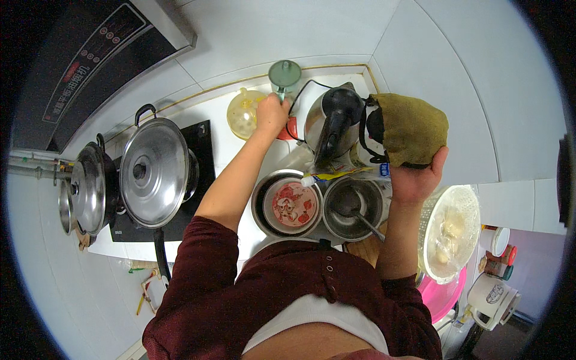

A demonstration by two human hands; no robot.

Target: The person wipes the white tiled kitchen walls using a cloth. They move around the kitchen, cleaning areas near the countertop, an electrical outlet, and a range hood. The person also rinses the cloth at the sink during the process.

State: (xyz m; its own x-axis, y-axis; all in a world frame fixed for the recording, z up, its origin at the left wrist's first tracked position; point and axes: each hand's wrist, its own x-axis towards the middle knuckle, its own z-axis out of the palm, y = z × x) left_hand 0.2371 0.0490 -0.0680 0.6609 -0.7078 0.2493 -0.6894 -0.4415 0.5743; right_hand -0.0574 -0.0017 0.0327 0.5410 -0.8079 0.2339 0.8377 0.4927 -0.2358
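Observation:
My left hand (272, 116) is closed around the handle of a green translucent lidded jug (285, 75) at the back of the white counter. Beside it sits a yellowish translucent dome-shaped vessel (243, 118). Over on the right, my right hand (417, 182) supports an olive fabric pouch (411, 128) with a black drawstring from below; its thumb lies along the side. What is inside the pouch is mostly hidden. Just left of the pouch stands a steel electric kettle (312, 123) with a black lid and handle, its black cord running behind it.
Before me are a patterned red bowl (294, 204) inside a steel basin and a steel pot (333, 227) holding a ladle (346, 202). A lidded wok (155, 175) occupies the black cooktop at left. A white colander (425, 252) and pink basin (443, 301) stand right.

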